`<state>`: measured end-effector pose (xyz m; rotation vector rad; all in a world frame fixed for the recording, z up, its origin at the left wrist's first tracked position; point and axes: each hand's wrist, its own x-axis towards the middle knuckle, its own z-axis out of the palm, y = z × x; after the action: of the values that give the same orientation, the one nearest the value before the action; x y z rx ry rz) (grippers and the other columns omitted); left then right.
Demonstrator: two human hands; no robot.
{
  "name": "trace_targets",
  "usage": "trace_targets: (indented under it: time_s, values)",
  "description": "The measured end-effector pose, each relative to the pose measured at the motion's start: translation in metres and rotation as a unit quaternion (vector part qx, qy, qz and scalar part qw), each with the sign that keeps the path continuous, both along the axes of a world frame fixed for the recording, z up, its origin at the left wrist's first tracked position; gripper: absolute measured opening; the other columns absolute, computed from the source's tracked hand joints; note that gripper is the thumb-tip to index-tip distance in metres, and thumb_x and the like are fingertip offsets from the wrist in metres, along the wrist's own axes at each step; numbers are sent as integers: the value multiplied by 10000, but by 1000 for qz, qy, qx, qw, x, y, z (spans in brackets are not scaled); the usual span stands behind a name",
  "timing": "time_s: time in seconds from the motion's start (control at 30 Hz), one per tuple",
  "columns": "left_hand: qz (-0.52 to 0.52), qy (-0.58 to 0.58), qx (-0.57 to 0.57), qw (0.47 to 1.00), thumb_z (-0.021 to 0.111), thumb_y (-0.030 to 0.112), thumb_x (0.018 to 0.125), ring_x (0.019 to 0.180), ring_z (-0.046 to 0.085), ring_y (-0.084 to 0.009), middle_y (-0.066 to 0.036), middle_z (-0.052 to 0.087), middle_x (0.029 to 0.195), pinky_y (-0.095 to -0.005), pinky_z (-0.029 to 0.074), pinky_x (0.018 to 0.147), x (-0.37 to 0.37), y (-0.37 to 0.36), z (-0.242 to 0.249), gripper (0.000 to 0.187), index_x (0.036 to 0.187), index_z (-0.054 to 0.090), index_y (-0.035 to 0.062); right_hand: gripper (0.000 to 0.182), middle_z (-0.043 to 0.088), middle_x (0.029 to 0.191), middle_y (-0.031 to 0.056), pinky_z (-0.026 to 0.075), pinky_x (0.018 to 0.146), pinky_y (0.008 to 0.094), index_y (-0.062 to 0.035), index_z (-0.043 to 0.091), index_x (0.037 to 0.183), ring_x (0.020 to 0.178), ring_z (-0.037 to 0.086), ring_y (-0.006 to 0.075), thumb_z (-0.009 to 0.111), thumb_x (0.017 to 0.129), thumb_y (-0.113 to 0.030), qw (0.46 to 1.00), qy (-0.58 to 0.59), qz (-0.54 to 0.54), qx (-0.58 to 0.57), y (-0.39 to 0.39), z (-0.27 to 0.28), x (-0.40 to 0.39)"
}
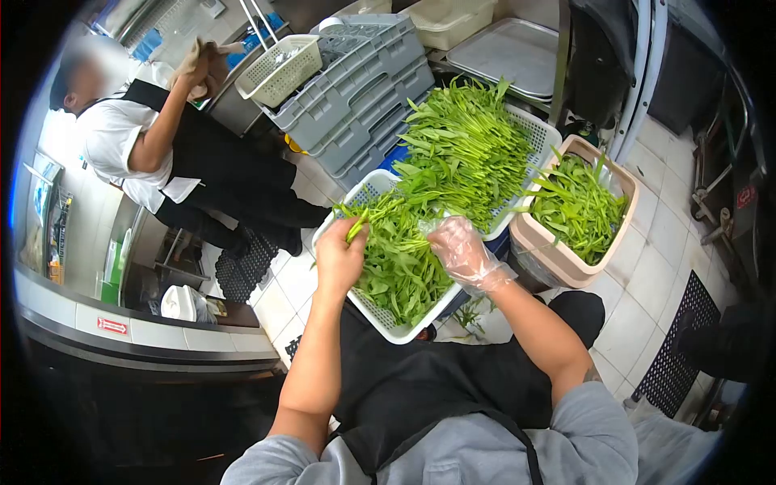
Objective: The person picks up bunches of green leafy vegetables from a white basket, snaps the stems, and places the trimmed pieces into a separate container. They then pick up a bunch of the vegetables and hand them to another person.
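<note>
My bare left hand (339, 257) is closed around a few leafy green stems (357, 229), above the left part of a white plastic basket (402, 333). Loose leafy greens (404, 279) fill that basket. On its right side, my right hand (461, 249) wears a clear plastic glove, its fingers curled in on leafy stems at the edge of the pile; the glove partly hides the grip. Just beyond, a larger white basket (543, 129) holds a big heap of long-stemmed greens (469, 145). To the right, a beige bin (558, 257) contains more cut greens (578, 210).
Grey stacked crates (356, 97) stand behind the baskets, with a small cream basket (283, 71) on top. Another person (137, 137) in a black apron stands at the left. A metal tray (513, 56) lies at the back. Black perforated mats (675, 339) cover parts of the tiled floor.
</note>
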<state>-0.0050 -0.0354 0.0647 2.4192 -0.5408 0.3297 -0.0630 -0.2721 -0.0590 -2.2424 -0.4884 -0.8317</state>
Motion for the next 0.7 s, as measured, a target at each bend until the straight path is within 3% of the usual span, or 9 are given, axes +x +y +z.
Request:
trace_targets:
  time_s: [0.07, 0.1, 0.2, 0.3, 0.37, 0.43, 0.5, 0.63, 0.7]
  values:
    - [-44, 68, -13, 997, 688, 136, 928, 874, 707, -315, -178, 730, 959, -360, 537, 796, -2, -7, 2, 214, 1109, 746, 37, 134, 678, 892, 82, 521, 821, 435, -83, 704, 979, 891, 654, 296, 692, 846, -74, 999, -21, 11, -41, 3, 8, 0]
    - [-69, 83, 21, 994, 682, 183, 939, 883, 713, -319, -198, 734, 978, -385, 540, 801, -7, -13, 2, 238, 1127, 742, 49, 171, 692, 874, 68, 530, 792, 413, -88, 717, 978, 859, 669, 285, 708, 814, -42, 994, -103, 6, -23, 7, 6, 0]
    - [-148, 214, 154, 953, 693, 266, 924, 850, 707, -346, -207, 729, 945, -424, 539, 813, -4, -24, -10, 312, 1169, 728, 74, 222, 715, 933, 63, 536, 782, 409, -96, 727, 1004, 870, 680, 259, 727, 796, -19, 988, -152, 1, 6, 11, 11, -5]
    - [-142, 256, 164, 942, 712, 259, 914, 830, 708, -300, -181, 741, 920, -411, 540, 813, 1, -18, -24, 328, 1172, 720, 57, 302, 716, 1010, 88, 542, 864, 396, -67, 683, 1123, 932, 682, 278, 750, 830, -35, 983, 49, -11, 174, 18, -3, -12]
    - [-150, 297, 103, 937, 725, 242, 910, 820, 699, -245, -150, 749, 912, -386, 541, 809, -1, -13, -36, 319, 1157, 722, 40, 396, 693, 1096, 88, 520, 942, 344, -37, 611, 1241, 1021, 660, 226, 737, 865, -20, 929, 181, 23, 323, 20, -7, -13]
    - [-126, 383, 59, 913, 755, 181, 902, 843, 668, -142, -71, 756, 947, -330, 535, 818, -3, -13, -38, 299, 1146, 722, 10, 420, 667, 1143, 74, 504, 948, 317, -35, 591, 1265, 1051, 630, 174, 722, 868, 4, 867, 211, 88, 443, 27, -12, -9]
    - [-131, 401, -17, 907, 758, 150, 902, 849, 661, -128, -52, 751, 969, -316, 531, 822, -5, -10, -53, 289, 1152, 721, 9, 471, 623, 1210, 67, 488, 965, 295, -24, 549, 1311, 1111, 587, 133, 706, 872, 37, 800, 217, 175, 531, 29, -20, -2]
    - [-105, 416, -128, 894, 758, 116, 909, 837, 652, -120, -16, 741, 987, -307, 529, 815, -8, -9, -75, 288, 1172, 716, 7, 488, 616, 1250, 84, 478, 993, 303, -6, 525, 1335, 1159, 570, 139, 695, 883, 56, 756, 325, 204, 531, 22, -20, 5]
    - [-72, 408, -156, 896, 748, 126, 915, 796, 656, -128, -22, 747, 945, -315, 534, 784, -7, -7, -83, 263, 1149, 727, 8, 482, 620, 1268, 95, 470, 1015, 311, 5, 521, 1334, 1183, 576, 161, 701, 889, 33, 792, 264, 172, 523, 26, -25, 8]
